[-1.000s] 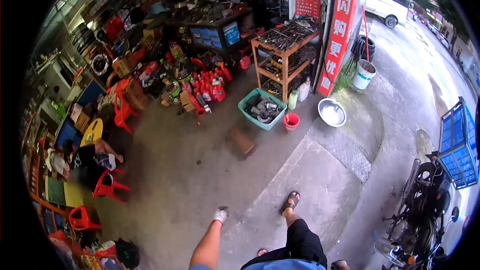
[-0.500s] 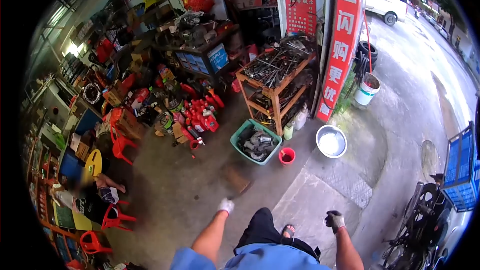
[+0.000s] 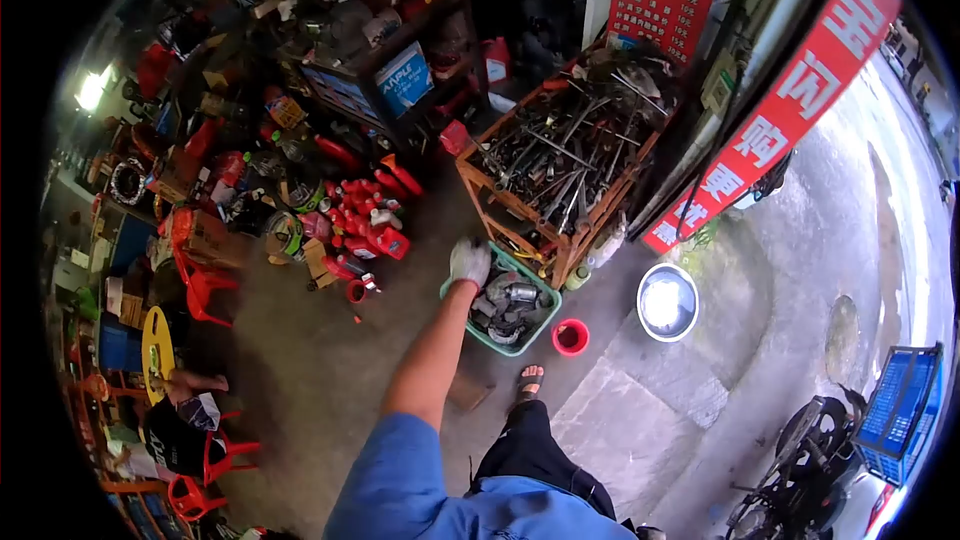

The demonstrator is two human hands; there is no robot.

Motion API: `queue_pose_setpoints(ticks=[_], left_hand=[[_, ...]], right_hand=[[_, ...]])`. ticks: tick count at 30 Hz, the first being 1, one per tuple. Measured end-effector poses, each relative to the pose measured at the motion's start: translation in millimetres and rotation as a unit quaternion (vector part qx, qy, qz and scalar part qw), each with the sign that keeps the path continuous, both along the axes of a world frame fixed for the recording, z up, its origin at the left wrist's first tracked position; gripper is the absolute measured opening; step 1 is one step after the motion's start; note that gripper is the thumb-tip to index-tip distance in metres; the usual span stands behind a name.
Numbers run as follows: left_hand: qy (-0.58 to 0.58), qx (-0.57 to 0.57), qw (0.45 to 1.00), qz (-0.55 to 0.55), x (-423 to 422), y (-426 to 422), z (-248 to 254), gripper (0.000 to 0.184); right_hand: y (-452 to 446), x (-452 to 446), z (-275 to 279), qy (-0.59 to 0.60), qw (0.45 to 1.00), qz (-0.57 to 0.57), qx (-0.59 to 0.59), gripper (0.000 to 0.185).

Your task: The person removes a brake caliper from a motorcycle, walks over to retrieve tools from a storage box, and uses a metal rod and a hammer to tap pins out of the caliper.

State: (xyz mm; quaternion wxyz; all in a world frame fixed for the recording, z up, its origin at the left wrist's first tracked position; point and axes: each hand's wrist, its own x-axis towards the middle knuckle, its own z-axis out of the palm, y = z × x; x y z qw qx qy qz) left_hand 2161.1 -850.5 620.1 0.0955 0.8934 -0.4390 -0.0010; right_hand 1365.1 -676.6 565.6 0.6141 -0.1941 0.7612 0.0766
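My left hand [image 3: 470, 263], in a whitish glove, reaches forward over the back left corner of a green tub [image 3: 508, 348] of dark metal parts. Its fingers are too small and blurred to make out. Just beyond it stands a wooden rack [image 3: 560, 265], its top heaped with wrenches and other tools [image 3: 575, 145]. My right hand does not show.
A red bucket [image 3: 570, 337] and a metal basin [image 3: 667, 303] stand right of the tub. Red bottles [image 3: 365, 225] crowd the floor at left. A seated person [image 3: 175, 435] is at far left. A motorcycle [image 3: 800, 470] and blue crate [image 3: 900, 410] are at lower right.
I have moved closer to the rack and tub. My left arm has stretched forward to the tub's corner. My right hand, visible half a second ago, has left the view.
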Motion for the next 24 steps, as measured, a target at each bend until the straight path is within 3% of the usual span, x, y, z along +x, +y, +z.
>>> queue_pose_setpoints(ticks=[1,2,3,4,5,8,12,16,18,22,24], left_hand=[[0.009,-0.035,0.999,0.029,23.5,-26.1,-13.2,0.029],[-0.109,-0.032,0.993,-0.035,37.3,-41.4,-11.9,0.031],[-0.055,-0.040,0.998,-0.007,50.7,-60.6,-9.3,0.032],[0.088,-0.155,0.983,0.052,53.3,-79.3,12.7,0.031],[0.227,-0.265,0.931,0.109,55.0,-95.3,34.0,0.031],[0.287,-0.301,0.899,0.134,67.2,-125.1,58.3,0.028],[0.255,-0.304,0.915,0.069,107.7,-150.8,12.4,0.025],[0.259,-0.262,0.926,0.079,86.8,-161.7,84.4,0.024],[0.264,-0.173,0.945,0.083,87.7,-169.5,88.7,0.029],[0.230,-0.177,0.957,0.030,94.1,-183.8,59.8,0.031],[0.142,-0.167,0.976,-0.021,83.5,-188.7,64.2,0.022]], right_hand=[[-3.2,16.5,12.0,0.002,1.000,-0.005,0.002,0.020],[-6.3,29.9,21.7,0.003,1.000,-0.013,0.000,0.020],[-11.7,41.9,31.5,0.003,1.000,-0.020,-0.003,0.021],[-17.1,54.2,39.8,0.001,1.000,-0.028,-0.005,0.022],[-23.1,66.6,45.4,0.000,0.999,-0.036,-0.009,0.022],[-38.5,96.4,63.1,-0.004,0.998,-0.064,-0.028,0.024],[-65.8,133.4,87.7,0.013,0.995,-0.085,-0.042,0.029],[-74.8,144.9,89.7,0.002,0.994,-0.097,-0.042,0.029],[-72.3,146.8,91.7,0.002,0.993,-0.108,-0.043,0.029],[-65.9,152.9,97.2,-0.011,0.991,-0.127,-0.045,0.027],[-60.0,155.8,100.3,0.010,0.995,-0.091,-0.047,0.027]])
